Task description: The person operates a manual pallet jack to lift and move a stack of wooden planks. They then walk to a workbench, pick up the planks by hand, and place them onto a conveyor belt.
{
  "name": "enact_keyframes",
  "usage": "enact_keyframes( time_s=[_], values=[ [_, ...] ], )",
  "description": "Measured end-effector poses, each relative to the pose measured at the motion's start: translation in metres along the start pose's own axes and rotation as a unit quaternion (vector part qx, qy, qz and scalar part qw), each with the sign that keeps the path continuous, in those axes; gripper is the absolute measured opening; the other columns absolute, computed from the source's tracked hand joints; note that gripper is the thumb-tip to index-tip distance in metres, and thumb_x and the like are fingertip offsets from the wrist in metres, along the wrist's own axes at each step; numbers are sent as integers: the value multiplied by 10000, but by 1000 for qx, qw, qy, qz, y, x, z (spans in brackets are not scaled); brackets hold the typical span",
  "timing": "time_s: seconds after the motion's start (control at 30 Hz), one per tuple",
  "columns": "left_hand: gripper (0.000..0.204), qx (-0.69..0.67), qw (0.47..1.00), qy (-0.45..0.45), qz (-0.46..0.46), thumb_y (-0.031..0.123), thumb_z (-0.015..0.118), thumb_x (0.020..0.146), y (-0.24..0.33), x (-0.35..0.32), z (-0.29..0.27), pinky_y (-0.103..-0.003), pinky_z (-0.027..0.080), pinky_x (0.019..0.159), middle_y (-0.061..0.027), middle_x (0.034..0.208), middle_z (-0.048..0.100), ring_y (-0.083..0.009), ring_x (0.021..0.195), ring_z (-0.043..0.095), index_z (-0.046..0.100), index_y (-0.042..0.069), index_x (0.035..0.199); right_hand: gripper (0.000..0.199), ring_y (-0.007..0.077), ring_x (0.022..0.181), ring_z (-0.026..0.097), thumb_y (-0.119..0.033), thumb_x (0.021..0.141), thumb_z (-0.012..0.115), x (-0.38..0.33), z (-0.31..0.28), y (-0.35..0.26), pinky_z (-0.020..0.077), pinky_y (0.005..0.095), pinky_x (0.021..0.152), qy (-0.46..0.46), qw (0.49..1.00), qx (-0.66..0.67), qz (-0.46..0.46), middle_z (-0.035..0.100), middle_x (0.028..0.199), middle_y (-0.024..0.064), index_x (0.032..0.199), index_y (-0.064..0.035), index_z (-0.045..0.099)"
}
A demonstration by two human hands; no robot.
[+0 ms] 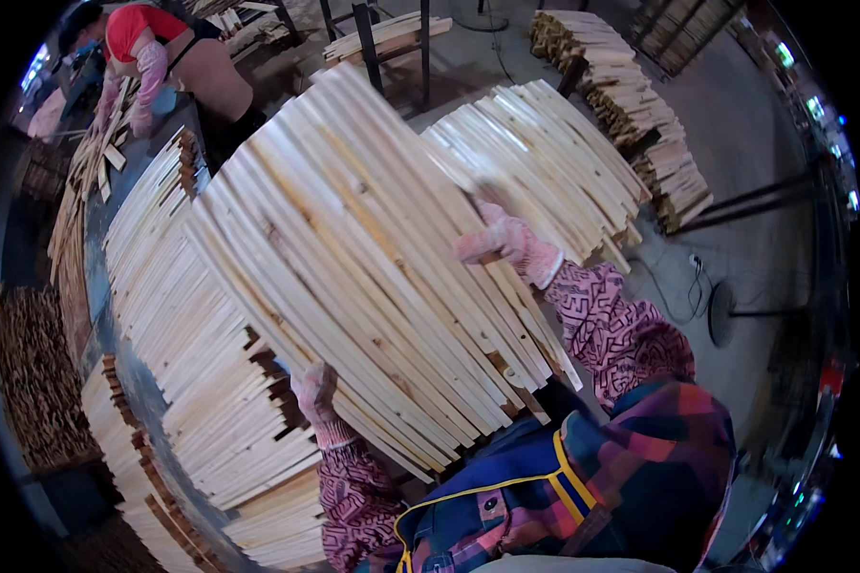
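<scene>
A wide bundle of long pale wooden slats point(354, 258) is lifted in front of me, tilted from upper left down to lower right. My left hand point(313, 390), in a pink glove, grips the bundle's lower near edge from beneath. My right hand point(506, 244), also gloved in pink, presses on the bundle's right side near the top face. Both sleeves are patterned in pink and dark red. The underside of the bundle is hidden.
A stack of slats point(191, 353) lies on the table at left, with more stacks point(554, 162) at right and darker ones point(631, 105) behind. Another person point(162, 57) in red works at the far left. A stand point(731, 310) rests on the floor at right.
</scene>
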State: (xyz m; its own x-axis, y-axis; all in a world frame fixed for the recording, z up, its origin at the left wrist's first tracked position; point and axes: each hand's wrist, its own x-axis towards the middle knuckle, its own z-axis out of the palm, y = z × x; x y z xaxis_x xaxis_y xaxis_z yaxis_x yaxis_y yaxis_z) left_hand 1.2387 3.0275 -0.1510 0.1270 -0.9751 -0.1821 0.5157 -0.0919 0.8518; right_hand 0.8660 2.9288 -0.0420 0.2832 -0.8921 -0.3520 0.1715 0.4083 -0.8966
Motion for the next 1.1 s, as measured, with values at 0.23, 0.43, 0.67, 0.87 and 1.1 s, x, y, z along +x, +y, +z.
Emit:
enact_keyframes(
  time_s=[0.23, 0.43, 0.67, 0.87, 1.1],
  values=[
    [643, 29, 989, -6, -144, 127, 643, 741, -85, 2, 226, -292, 559, 767, -78, 1040, 673, -161, 822, 654, 528, 69, 1370, 791, 311, 1218, 609, -17, 810, 690, -89, -170, -15, 556, 442, 974, 64, 969, 226, -76, 581, 1363, 155, 1523, -96, 357],
    [912, -5, 971, -30, -236, 148, 752, 781, -179, 2, 334, -314, 522, 927, -99, 1208, 641, -174, 1018, 630, 306, 61, 1573, 682, 295, 1139, 656, -173, 857, 736, -125, -333, 6, 566, 427, 971, 75, 986, 151, -10, 616, 1316, 146, 1438, 11, 429],
    [817, 4, 981, -8, -195, 248, 733, 819, -209, 32, 348, -338, 548, 881, -87, 1098, 649, -183, 963, 643, 354, 39, 1512, 568, 300, 1141, 655, -234, 966, 652, -53, -379, -39, 564, 417, 960, -157, 861, 438, 206, 624, 1312, 176, 1430, 29, 458],
    [905, 778, 616, 116, -47, 470, 658, 908, -220, 106, 293, -415, 293, 1172, -274, 1559, 341, -376, 1434, 363, 186, 140, 1607, 826, 389, 1319, 519, -583, 905, 619, 84, -372, 58, 414, 429, 1114, 144, 841, -513, 91, 576, 1348, 295, 1455, 13, 460],
    [763, 498, 834, 147, -188, 490, 613, 945, -222, 101, 294, -386, 449, 1014, -197, 1296, 648, -349, 1202, 619, 367, 81, 1540, 1178, 401, 1463, 334, -728, 805, 631, 80, -328, 34, 308, 411, 1193, 146, 779, -580, 189, 311, 1564, 312, 1620, -140, 16]
  ],
)
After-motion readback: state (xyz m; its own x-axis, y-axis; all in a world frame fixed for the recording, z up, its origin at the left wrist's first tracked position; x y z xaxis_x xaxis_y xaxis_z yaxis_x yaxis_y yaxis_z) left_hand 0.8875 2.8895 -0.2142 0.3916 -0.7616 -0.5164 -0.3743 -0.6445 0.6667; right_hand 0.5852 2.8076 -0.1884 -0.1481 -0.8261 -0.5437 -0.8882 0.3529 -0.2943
